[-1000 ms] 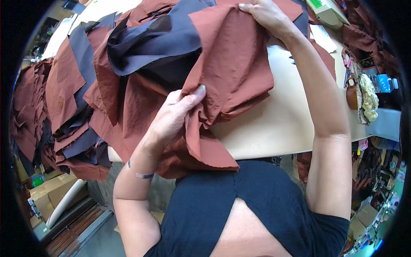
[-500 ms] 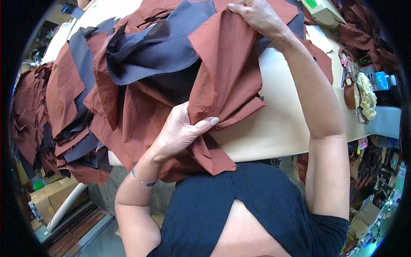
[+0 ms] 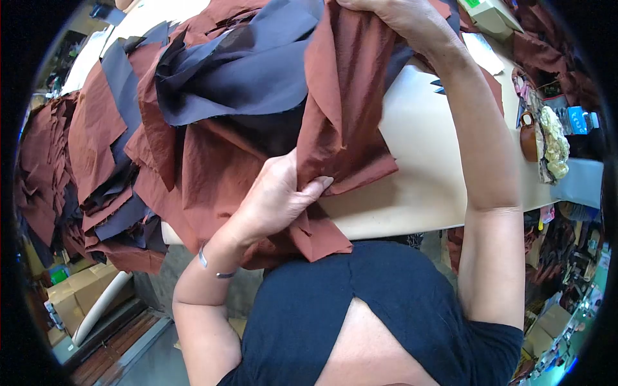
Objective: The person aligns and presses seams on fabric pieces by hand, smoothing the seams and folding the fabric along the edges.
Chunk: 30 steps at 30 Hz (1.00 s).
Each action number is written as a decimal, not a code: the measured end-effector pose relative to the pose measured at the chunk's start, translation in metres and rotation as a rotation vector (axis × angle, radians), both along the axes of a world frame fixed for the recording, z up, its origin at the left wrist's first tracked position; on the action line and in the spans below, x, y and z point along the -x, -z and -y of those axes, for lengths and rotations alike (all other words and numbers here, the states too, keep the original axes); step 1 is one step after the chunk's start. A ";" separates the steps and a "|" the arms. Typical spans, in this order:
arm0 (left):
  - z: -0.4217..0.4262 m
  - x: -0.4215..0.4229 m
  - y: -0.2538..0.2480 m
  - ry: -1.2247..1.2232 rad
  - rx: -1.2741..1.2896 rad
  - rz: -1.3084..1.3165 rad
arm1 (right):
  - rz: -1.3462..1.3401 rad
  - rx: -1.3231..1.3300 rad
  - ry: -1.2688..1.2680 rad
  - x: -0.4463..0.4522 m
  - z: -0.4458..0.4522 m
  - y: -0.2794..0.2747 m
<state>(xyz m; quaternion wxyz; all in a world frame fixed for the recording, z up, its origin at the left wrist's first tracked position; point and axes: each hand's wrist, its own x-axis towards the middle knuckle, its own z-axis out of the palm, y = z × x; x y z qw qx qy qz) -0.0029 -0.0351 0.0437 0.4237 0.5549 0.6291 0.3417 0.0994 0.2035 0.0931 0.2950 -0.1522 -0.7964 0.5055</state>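
Rust-brown cloth piece (image 3: 351,90) held up between both hands over the near part of the pale table (image 3: 425,174), hanging in folds. Left hand (image 3: 277,196) closed on its lower part, thumb laid over the cloth, fingers mostly hidden behind it. Right hand (image 3: 393,16) pinched shut on the upper end, partly cut off by the top of the view; exact finger positions can't be told. Open metal cuff (image 3: 203,257) on left forearm.

Below left hand, a rust corner hangs down near the dark top (image 3: 309,309) of the person. Just left of the held piece: dark navy cloth (image 3: 238,83), loosely folded, lying over more rust cloth (image 3: 212,180) that drapes toward the table edge. Further left, heap of cut pieces (image 3: 45,167), rust and navy mixed, spilling over the edge. Small dark blue pointed item (image 3: 439,87) beside right forearm, too small to identify.

Right side of table: white sheet (image 3: 483,53), brown rounded item (image 3: 528,138), cream crumpled bundle (image 3: 555,145) next to it. Past those, clear bottle (image 3: 579,120) with blue label, above a pale blue container (image 3: 579,182). Lower left, below table: cardboard box (image 3: 84,289) and pale roll (image 3: 102,305), leaning at a slant.
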 end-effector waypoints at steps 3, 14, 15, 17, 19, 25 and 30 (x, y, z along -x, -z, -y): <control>0.003 -0.002 0.006 -0.004 -0.140 -0.211 | -0.011 0.035 0.006 0.005 0.008 -0.004; 0.013 0.016 0.009 -0.164 0.081 0.502 | -0.049 0.374 0.036 -0.016 0.004 0.038; 0.011 0.007 0.007 -0.231 0.011 0.566 | -0.053 0.390 0.027 -0.019 0.006 0.038; 0.010 0.001 0.010 -0.116 -0.063 0.199 | -0.115 0.285 0.035 -0.020 0.010 0.037; 0.005 -0.012 0.005 -0.025 -0.136 -0.027 | -0.037 -0.058 0.201 -0.021 0.012 0.045; 0.016 0.025 -0.005 -0.125 -0.488 -0.466 | 0.069 -0.762 0.623 -0.105 -0.052 0.040; 0.067 0.114 -0.008 -0.589 -0.296 -1.148 | 0.298 -1.118 0.857 -0.178 -0.071 0.027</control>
